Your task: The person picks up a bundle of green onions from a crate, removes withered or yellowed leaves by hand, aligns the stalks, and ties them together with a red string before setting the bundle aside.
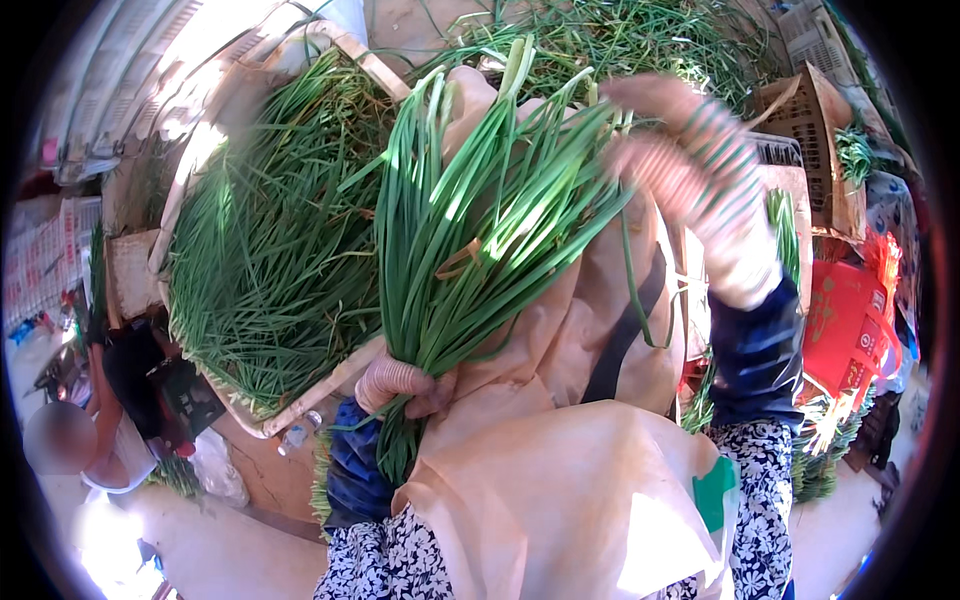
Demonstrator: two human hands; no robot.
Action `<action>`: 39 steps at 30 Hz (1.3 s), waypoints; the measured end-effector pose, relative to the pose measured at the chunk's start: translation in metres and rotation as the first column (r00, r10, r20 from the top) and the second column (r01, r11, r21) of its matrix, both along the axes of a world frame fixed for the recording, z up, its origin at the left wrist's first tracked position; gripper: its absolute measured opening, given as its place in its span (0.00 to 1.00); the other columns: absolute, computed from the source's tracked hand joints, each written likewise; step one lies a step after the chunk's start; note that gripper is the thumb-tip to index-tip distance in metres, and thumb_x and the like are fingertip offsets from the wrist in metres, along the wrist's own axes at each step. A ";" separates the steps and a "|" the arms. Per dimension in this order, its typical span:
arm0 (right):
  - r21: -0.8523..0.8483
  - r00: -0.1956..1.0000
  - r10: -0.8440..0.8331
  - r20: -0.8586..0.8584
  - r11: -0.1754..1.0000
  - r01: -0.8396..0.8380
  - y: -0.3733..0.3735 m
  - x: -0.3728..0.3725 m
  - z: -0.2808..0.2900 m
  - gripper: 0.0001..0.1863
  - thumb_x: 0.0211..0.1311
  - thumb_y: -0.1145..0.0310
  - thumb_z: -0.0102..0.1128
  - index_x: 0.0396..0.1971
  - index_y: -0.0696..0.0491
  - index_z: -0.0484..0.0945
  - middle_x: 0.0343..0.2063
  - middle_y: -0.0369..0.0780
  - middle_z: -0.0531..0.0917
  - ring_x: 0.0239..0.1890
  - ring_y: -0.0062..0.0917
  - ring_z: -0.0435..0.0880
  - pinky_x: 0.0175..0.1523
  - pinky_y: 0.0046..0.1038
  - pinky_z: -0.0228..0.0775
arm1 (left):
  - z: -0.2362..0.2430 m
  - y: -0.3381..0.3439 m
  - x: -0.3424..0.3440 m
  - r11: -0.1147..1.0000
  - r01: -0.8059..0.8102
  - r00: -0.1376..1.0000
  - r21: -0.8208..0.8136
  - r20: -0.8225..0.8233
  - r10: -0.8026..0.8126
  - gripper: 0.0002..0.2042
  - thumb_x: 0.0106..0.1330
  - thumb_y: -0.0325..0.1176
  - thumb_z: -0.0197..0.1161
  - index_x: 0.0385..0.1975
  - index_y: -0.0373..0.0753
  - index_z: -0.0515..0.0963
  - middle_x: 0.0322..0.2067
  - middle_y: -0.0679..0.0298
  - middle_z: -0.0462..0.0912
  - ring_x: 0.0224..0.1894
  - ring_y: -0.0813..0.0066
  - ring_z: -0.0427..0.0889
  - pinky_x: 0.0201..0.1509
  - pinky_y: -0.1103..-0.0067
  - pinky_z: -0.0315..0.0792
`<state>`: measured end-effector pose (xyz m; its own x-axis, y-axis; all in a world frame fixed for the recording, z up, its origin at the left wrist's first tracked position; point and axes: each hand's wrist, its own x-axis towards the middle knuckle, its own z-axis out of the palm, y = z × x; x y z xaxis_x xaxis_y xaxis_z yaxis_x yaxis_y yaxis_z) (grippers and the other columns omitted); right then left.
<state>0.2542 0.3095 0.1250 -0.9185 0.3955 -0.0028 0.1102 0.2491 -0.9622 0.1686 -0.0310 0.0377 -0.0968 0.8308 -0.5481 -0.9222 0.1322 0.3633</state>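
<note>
A loose bunch of long green chives (470,215) lies across my lap, its pale stem ends fanned out at the far side. My left hand (405,388), in a striped glove, is closed around the leafy end, with leaf tips hanging below the fist. Beside the stem ends on the right is my right hand (670,150), also in a striped glove. Motion smears its fingers, so whether it grips any stems cannot be made out. A beige cloth (500,480) covers my lap under the bunch.
A large pale-rimmed basket (262,425) heaped with chives stands at the left. More loose chives (640,45) spread over the far ground. To the right are a cardboard box (825,150), a red bag (835,325) and bundled greens (815,470). Another person (75,445) is at the far left.
</note>
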 end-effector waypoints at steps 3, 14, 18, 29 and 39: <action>0.783 0.938 0.345 -0.023 0.590 -0.198 -0.054 -0.022 -0.006 0.34 0.47 0.37 0.63 0.42 0.53 0.78 0.40 0.42 0.77 0.52 0.42 0.73 0.61 0.44 0.62 | 0.003 -0.005 0.001 1.000 -0.025 0.999 -0.016 0.020 0.025 0.29 0.43 0.30 0.69 0.49 0.28 0.73 0.18 0.54 0.77 0.10 0.77 0.67 0.11 0.83 0.55; 0.052 0.730 0.614 -0.301 0.775 -0.630 -0.141 -0.031 -0.033 0.04 0.56 0.66 0.60 0.29 0.49 0.78 0.33 0.36 0.78 0.44 0.26 0.77 0.53 0.32 0.67 | -0.009 0.000 -0.002 0.996 0.019 0.999 0.087 -0.030 -0.016 0.20 0.48 0.28 0.66 0.42 0.28 0.76 0.19 0.55 0.78 0.12 0.75 0.69 0.13 0.81 0.58; -0.771 0.817 0.560 -0.140 0.456 -0.445 -0.098 -0.031 0.018 0.10 0.59 0.69 0.63 0.38 0.58 0.82 0.27 0.38 0.84 0.32 0.23 0.83 0.37 0.23 0.74 | -0.013 0.009 -0.011 0.991 0.074 0.997 0.108 0.013 -0.075 0.20 0.48 0.28 0.66 0.42 0.28 0.76 0.19 0.55 0.78 0.12 0.74 0.69 0.13 0.80 0.59; -0.565 0.622 -0.173 -0.764 0.644 -0.516 0.113 -0.022 0.063 0.10 0.70 0.70 0.48 0.41 0.59 0.76 0.22 0.32 0.76 0.15 0.13 0.67 0.17 0.14 0.59 | -0.001 -0.001 -0.016 0.995 0.051 0.996 0.081 0.066 -0.056 0.20 0.49 0.27 0.66 0.43 0.27 0.75 0.19 0.55 0.78 0.13 0.73 0.70 0.14 0.80 0.60; -0.703 0.601 -0.797 -0.064 0.463 0.540 0.226 0.029 -0.056 0.07 0.66 0.60 0.56 0.28 0.43 0.73 0.15 0.26 0.68 0.14 0.16 0.63 0.18 0.21 0.47 | 0.001 0.002 -0.014 0.998 0.010 0.998 0.066 0.059 -0.014 0.21 0.49 0.26 0.66 0.44 0.27 0.75 0.19 0.55 0.78 0.13 0.73 0.70 0.15 0.79 0.61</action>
<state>0.2834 0.5355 0.0687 -0.3401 0.9140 -0.2213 -0.3669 -0.3457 -0.8637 0.1548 -0.0290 0.0387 -0.0558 0.8662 -0.4966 -0.9409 0.1207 0.3163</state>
